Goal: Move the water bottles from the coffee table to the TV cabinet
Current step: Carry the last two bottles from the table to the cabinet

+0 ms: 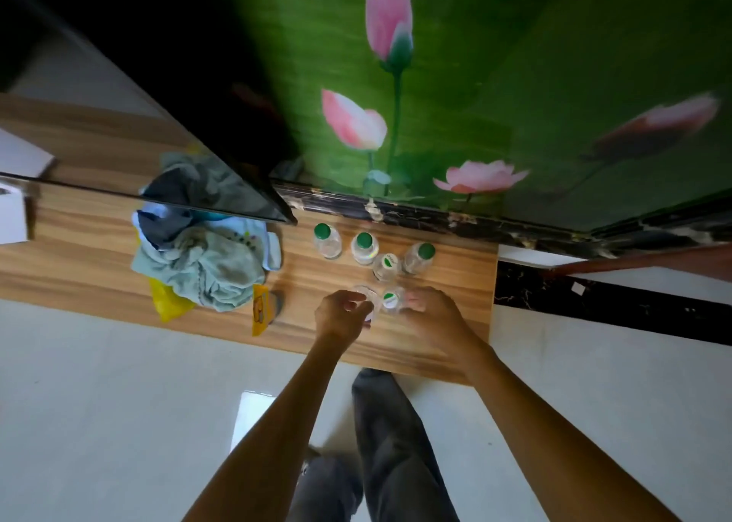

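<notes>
Setting down two more bottles on the cabinet [435, 323] beside four already there, left hand [342, 317] fingers around one [366, 298], right hand [433, 315] around another [392, 300], so probably just letting go next without knocking neighbours.

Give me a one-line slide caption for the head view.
Left hand and right hand set two water bottles on the wooden TV cabinet beside four others.
</notes>
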